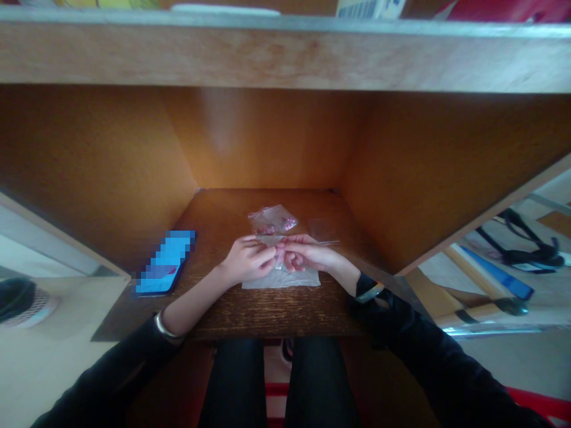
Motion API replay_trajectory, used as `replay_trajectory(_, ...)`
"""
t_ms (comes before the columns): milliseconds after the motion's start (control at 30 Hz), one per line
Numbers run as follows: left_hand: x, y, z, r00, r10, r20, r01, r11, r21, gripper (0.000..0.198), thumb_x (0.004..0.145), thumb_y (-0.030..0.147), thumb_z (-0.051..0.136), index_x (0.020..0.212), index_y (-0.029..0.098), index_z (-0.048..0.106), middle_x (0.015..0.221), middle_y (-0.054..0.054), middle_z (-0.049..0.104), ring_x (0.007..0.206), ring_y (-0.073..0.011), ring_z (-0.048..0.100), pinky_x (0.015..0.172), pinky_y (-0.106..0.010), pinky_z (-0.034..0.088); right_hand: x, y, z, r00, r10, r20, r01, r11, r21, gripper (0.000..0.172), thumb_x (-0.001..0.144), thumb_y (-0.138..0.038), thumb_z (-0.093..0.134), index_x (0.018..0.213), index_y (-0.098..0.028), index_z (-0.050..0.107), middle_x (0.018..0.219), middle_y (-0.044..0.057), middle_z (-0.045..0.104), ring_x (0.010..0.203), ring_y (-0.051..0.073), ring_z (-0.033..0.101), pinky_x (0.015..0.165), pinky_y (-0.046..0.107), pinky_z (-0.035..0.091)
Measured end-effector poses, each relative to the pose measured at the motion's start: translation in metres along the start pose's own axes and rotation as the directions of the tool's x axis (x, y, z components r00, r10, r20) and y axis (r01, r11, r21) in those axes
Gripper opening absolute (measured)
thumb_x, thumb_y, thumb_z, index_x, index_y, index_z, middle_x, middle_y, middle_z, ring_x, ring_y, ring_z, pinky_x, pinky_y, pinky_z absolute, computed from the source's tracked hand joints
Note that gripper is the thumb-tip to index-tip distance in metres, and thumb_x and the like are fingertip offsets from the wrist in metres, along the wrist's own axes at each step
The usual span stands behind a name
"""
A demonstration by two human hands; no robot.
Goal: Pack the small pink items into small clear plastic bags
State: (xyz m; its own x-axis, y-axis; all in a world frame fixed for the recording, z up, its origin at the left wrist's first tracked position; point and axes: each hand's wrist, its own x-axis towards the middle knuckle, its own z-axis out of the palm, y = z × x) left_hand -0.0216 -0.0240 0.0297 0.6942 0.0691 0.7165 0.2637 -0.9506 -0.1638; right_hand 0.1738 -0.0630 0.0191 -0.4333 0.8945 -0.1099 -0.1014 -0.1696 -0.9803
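Observation:
My left hand (248, 259) and my right hand (306, 254) meet over the middle of the dark wooden desk (276, 312), fingertips pinched together on a small clear plastic bag (279, 260). Both hands are closed around it. Under them lies a flat clear bag or sheet (281, 279). Just behind the hands sits a crumpled clear bag with small pink beads (273, 220) inside. Another empty clear bag (322, 229) lies to its right. What is inside the held bag is too small to make out.
A phone (163, 265) with a lit screen lies at the desk's left edge. Wooden side walls and a shelf (285, 56) overhead enclose the desk. My legs and a red seat (277, 389) show below. Other furniture stands at the right.

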Motion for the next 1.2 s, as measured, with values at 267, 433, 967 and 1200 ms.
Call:
replay_trajectory(267, -0.001, 0.005, -0.003, 0.990, -0.130, 0.048, 0.134, 0.987, -0.086, 0.032, 0.081, 0.029, 0.051, 0.050, 0.022, 0.050, 0.042, 0.005, 0.048, 0.043, -0.0106, 0.047, 0.056, -0.026, 0.043, -0.004, -0.005, 0.002, 0.994, 0.008, 0.107, -0.010, 1.000, 0.020, 0.022, 0.074, -0.035, 0.074, 0.078, -0.014, 0.067, 0.063, -0.002, 0.066, 0.045, 0.004, 0.053, 0.035, 0.013, 0.033)
replay_trajectory(433, -0.002, 0.004, -0.011, 0.996, -0.062, 0.066, 0.076, 0.971, -0.228, 0.023, 0.072, 0.038, 0.050, 0.056, 0.023, 0.054, 0.046, 0.003, 0.052, 0.046, -0.0133, 0.050, 0.055, -0.029, 0.043, -0.006, -0.007, 0.006, 0.993, 0.021, 0.118, -0.026, 0.999, 0.047, 0.028, 0.073, -0.039, 0.075, 0.070, -0.013, 0.064, 0.059, -0.003, 0.063, 0.044, 0.004, 0.055, 0.035, 0.013, 0.035)
replay_trajectory(967, 0.006, 0.023, -0.006, 0.914, -0.316, 0.256, 0.403, 0.618, -0.675, 0.037, 0.083, 0.033, 0.061, 0.050, 0.017, 0.053, 0.046, 0.001, 0.057, 0.042, -0.0078, 0.048, 0.041, -0.020, 0.038, -0.006, -0.005, 0.015, 0.999, 0.047, 0.002, -0.047, 0.983, 0.177, 0.032, 0.062, -0.038, 0.083, 0.069, -0.014, 0.064, 0.050, -0.005, 0.063, 0.034, 0.003, 0.050, 0.032, 0.012, 0.035)
replay_trajectory(1200, 0.013, 0.023, -0.007, 0.824, -0.328, 0.463, 0.536, 0.186, -0.823, 0.022, 0.085, 0.028, 0.061, 0.076, 0.013, 0.074, 0.077, -0.009, 0.076, 0.064, -0.0148, 0.069, 0.056, -0.023, 0.052, -0.004, -0.003, 0.019, 1.000, -0.010, -0.012, 0.011, 0.987, 0.162, 0.031, 0.067, -0.042, 0.080, 0.069, -0.014, 0.066, 0.049, -0.002, 0.064, 0.037, 0.006, 0.055, 0.034, 0.014, 0.040)
